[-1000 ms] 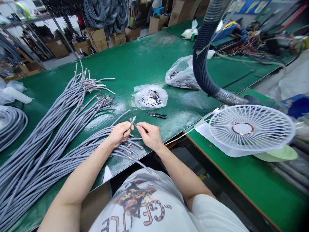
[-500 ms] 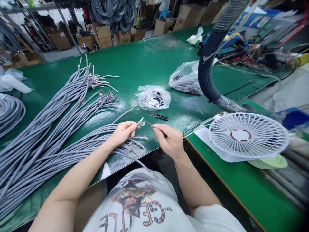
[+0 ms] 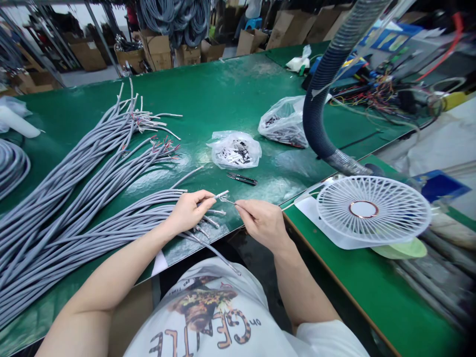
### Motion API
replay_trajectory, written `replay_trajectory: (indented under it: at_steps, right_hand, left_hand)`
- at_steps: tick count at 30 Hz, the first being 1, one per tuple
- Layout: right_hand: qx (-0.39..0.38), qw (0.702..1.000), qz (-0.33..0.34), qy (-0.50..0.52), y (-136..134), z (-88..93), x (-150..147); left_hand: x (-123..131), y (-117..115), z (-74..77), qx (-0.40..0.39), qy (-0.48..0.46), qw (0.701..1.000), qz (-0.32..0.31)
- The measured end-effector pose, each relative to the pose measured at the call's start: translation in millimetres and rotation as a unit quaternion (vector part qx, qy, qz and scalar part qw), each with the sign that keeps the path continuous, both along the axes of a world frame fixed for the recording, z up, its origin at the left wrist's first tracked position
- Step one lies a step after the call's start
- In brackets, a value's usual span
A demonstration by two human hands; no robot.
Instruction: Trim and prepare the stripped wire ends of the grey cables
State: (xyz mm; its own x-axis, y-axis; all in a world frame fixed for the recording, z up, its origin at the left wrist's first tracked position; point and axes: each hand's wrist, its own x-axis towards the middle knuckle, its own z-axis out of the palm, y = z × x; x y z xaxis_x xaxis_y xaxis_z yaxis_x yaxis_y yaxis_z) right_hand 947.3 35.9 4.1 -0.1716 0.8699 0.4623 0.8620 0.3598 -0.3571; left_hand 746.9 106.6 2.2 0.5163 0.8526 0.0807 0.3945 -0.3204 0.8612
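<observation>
Below the snips (image 3: 242, 179), a cable (image 3: 222, 196) pokes from the left hand (image 3: 193, 209), the nearer one, its long axis pointing toward the right and slightly away. Left fingers grip it; the right hand (image 3: 263, 222) pinches a thin piece (image 3: 230, 202), pick or wire, I cannot tell, leading toward the cable's pale, frayed end.

Running the gray cables (image 3: 89, 210) and the coiled cable (image 3: 18, 168) off the left edge. Cropping the ribbed hose (image 3: 314, 111) at the top and the printed T-shirt (image 3: 208, 312) at the bottom. Hiding part of the held cable (image 3: 223, 194) inside the left hand (image 3: 191, 210). Pinching in the right hand (image 3: 264, 220) a thin piece (image 3: 230, 201) too fine for telling wire from tool. Blurring the tangled wires (image 3: 372, 96).
</observation>
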Motion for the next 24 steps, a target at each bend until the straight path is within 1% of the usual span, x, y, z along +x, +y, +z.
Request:
replay_trajectory:
  at_steps: [5,9,13,16,22,24]
  right_hand:
    - [-0.002,1.0,0.004,0.001,2.2,-4.4,0.9]
    - [0.002,1.0,0.008,0.002,2.7,-4.4,0.0]
    - [0.008,1.0,0.008,0.004,2.0,-3.5,0.2]
    - [-0.002,1.0,0.014,0.012,3.0,-5.3,0.0]
    - [-0.011,0.995,0.011,0.094,13.3,-18.0,-11.6]
    - [-0.016,0.992,0.012,0.127,13.1,-18.8,-19.1]
  left_hand:
    - [-0.1,-0.7,0.5,0.0,0.016,1.0,-0.003]
    - [0.5,-0.8,0.3,0.003,0.016,1.0,-0.004]
    - [0.7,-1.1,-2.3,0.013,0.026,1.0,-0.007]
    - [0.7,-1.7,-5.3,0.027,0.023,0.999,-0.008]
    - [2.0,-3.7,-9.1,0.03,0.011,0.999,-0.022]
    - [2.6,-3.6,-9.9,0.025,0.0,0.999,-0.021]
